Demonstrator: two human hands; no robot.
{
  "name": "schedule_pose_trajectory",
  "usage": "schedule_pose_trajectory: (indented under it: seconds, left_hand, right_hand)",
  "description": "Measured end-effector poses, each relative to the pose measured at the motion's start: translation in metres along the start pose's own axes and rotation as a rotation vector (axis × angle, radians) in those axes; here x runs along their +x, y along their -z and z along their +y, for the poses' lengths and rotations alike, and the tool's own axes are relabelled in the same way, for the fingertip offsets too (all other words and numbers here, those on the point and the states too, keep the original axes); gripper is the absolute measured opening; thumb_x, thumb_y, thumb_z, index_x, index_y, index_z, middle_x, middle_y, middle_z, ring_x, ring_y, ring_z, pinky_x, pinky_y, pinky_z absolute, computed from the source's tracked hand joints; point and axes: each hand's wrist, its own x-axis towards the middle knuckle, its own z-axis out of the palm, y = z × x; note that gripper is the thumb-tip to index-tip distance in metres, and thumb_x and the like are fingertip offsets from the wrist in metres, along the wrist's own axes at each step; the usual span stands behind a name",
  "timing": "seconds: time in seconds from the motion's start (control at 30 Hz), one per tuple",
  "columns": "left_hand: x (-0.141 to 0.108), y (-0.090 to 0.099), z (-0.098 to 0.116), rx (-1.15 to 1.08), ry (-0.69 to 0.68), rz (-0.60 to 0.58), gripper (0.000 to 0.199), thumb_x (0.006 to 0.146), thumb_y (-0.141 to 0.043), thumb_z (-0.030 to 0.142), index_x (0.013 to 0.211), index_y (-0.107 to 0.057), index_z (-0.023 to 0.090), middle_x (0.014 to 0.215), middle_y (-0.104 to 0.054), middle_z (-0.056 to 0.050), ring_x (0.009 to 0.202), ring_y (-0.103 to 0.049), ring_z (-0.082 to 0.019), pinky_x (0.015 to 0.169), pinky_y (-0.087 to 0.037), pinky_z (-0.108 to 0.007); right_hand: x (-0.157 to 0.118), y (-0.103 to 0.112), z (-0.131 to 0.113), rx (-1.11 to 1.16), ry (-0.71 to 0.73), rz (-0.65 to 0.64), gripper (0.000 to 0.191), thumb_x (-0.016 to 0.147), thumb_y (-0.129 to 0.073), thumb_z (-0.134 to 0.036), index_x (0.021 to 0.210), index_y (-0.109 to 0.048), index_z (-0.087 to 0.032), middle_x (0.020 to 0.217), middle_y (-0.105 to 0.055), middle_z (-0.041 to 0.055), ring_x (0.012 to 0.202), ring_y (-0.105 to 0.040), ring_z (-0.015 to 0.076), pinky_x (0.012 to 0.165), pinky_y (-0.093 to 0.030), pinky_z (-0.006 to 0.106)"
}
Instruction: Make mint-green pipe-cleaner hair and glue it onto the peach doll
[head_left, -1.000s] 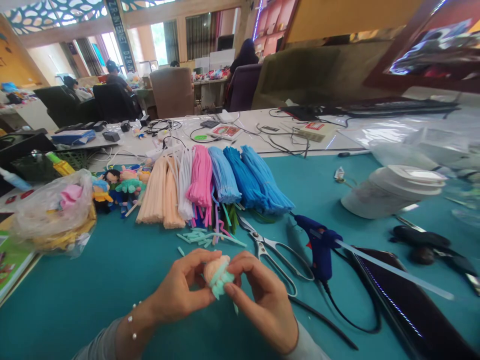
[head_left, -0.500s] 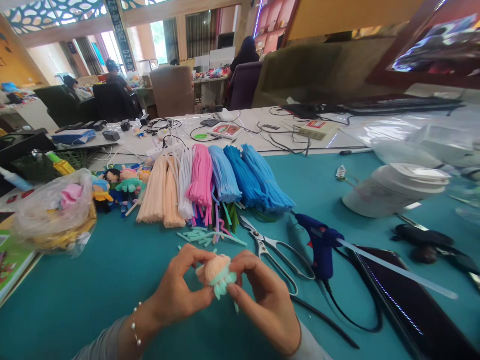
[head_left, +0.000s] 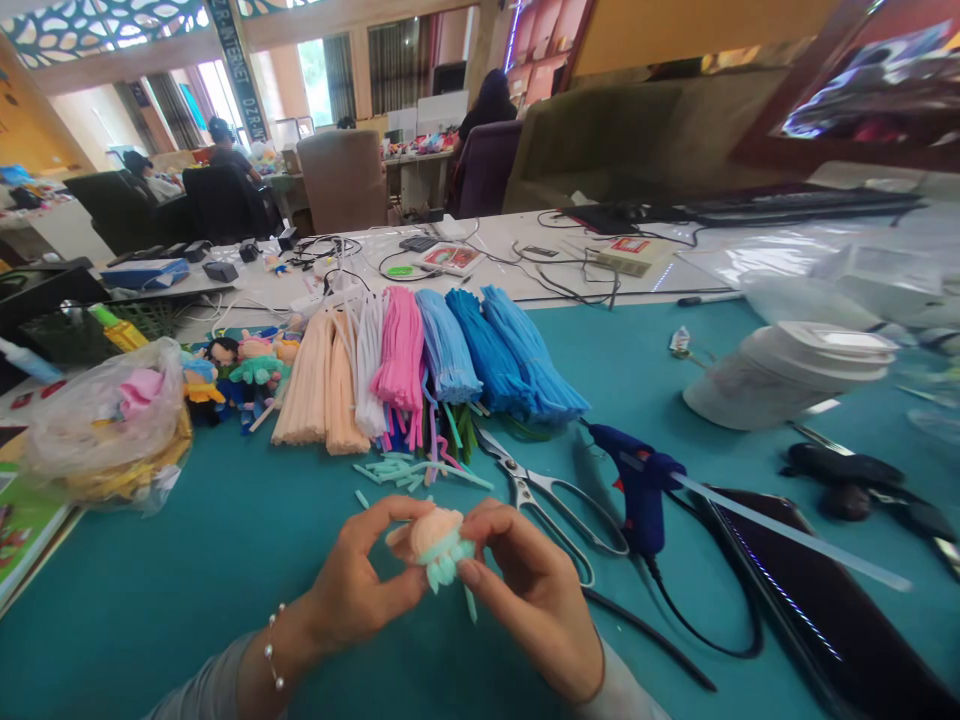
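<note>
Between my two hands is a small pipe-cleaner figure (head_left: 439, 540), a round peach part with a mint-green band and short mint pieces hanging below. My left hand (head_left: 367, 570) pinches its left side between thumb and fingers. From the right, my right hand (head_left: 525, 590) grips the mint side with thumb and fingertips. A thin mint strip (head_left: 470, 604) hangs beneath the right fingers. Just beyond the hands lie loose cut mint pieces (head_left: 409, 470). Metal scissors (head_left: 536, 485) rest to the right, partly open, beside a dark blue glue gun (head_left: 637, 480) with a clear glue stick in it.
Bundles of peach, white, pink and blue pipe cleaners (head_left: 450, 350) lie ahead. Finished small dolls (head_left: 255, 365) and a plastic bag (head_left: 112, 410) sit at the left. A white tub (head_left: 780, 375), a dark tablet-like panel (head_left: 817, 590) and cables are on the right. People sit at far desks.
The figure is tilted slightly in my fingers, and the thin mint strip shows more below it. Both hands keep their hold in nearly the same place.
</note>
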Motion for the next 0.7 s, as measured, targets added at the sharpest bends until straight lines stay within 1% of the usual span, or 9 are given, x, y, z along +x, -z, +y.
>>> schedule_pose_trajectory:
  seconds: [0.1, 0.23, 0.3, 0.43, 0.53, 0.63, 0.7]
  left_hand:
    - [0.001, 0.000, 0.001, -0.007, 0.009, 0.002, 0.032, 0.074, -0.067, 0.022, 0.106, -0.064, 0.019, 0.103, -0.073, -0.007, 0.093, -0.066, -0.024, 0.084, -0.049, -0.033]
    - [0.001, 0.000, -0.002, -0.029, 0.034, 0.028, 0.032, 0.075, -0.067, 0.019, 0.107, -0.065, 0.019, 0.104, -0.072, -0.007, 0.096, -0.065, -0.024, 0.086, -0.047, -0.032]
    - [0.002, 0.000, -0.004, -0.059, 0.043, 0.041, 0.031, 0.076, -0.066, 0.018, 0.107, -0.066, 0.020, 0.105, -0.072, -0.007, 0.098, -0.064, -0.024, 0.088, -0.047, -0.032]
    - [0.005, 0.001, -0.010, -0.177, 0.073, 0.115, 0.034, 0.073, -0.069, 0.017, 0.107, -0.067, 0.019, 0.107, -0.072, -0.009, 0.100, -0.064, -0.024, 0.089, -0.047, -0.032]
    - [0.009, 0.002, -0.013, -0.309, 0.088, 0.177, 0.034, 0.071, -0.072, 0.020, 0.104, -0.067, 0.017, 0.103, -0.073, -0.010, 0.096, -0.066, -0.024, 0.088, -0.049, -0.032]
    - [0.014, 0.003, -0.012, -0.422, 0.124, 0.252, 0.034, 0.069, -0.076, 0.025, 0.100, -0.068, 0.016, 0.098, -0.074, -0.010, 0.091, -0.068, -0.024, 0.084, -0.052, -0.034]
    - [0.017, 0.003, -0.010, -0.467, 0.147, 0.307, 0.033, 0.068, -0.077, 0.027, 0.098, -0.069, 0.016, 0.096, -0.075, -0.010, 0.089, -0.069, -0.025, 0.079, -0.055, -0.033]
  right_hand:
    - [0.002, 0.001, -0.001, 0.059, -0.058, 0.002, 0.020, 0.082, -0.067, -0.040, 0.079, -0.063, -0.020, 0.073, -0.056, 0.0020, 0.066, -0.054, 0.0160, 0.059, -0.045, 0.026]
    - [0.005, 0.003, -0.003, 0.111, -0.124, -0.013, 0.023, 0.079, -0.070, -0.042, 0.074, -0.066, -0.019, 0.071, -0.059, 0.0034, 0.066, -0.055, 0.0163, 0.060, -0.045, 0.026]
    - [0.006, 0.004, -0.004, 0.141, -0.163, -0.014, 0.026, 0.076, -0.072, -0.044, 0.072, -0.066, -0.019, 0.070, -0.059, 0.0032, 0.063, -0.053, 0.0153, 0.057, -0.044, 0.025]
    - [0.008, 0.007, -0.005, 0.190, -0.280, -0.027, 0.030, 0.072, -0.075, -0.046, 0.069, -0.065, -0.018, 0.066, -0.054, 0.0006, 0.055, -0.046, 0.0115, 0.049, -0.039, 0.022]
    - [0.010, 0.009, -0.005, 0.105, -0.346, -0.115, 0.025, 0.074, -0.071, -0.040, 0.069, -0.064, -0.017, 0.062, -0.053, -0.0005, 0.054, -0.045, 0.0111, 0.049, -0.038, 0.022]
    - [0.011, 0.008, -0.003, -0.105, -0.354, -0.240, 0.014, 0.076, -0.064, -0.028, 0.068, -0.065, -0.016, 0.061, -0.056, -0.0001, 0.052, -0.045, 0.0108, 0.050, -0.037, 0.022]
    - [0.011, 0.006, 0.000, -0.231, -0.337, -0.284, 0.011, 0.076, -0.059, -0.020, 0.069, -0.065, -0.016, 0.061, -0.059, 0.0001, 0.051, -0.045, 0.0102, 0.049, -0.037, 0.022]
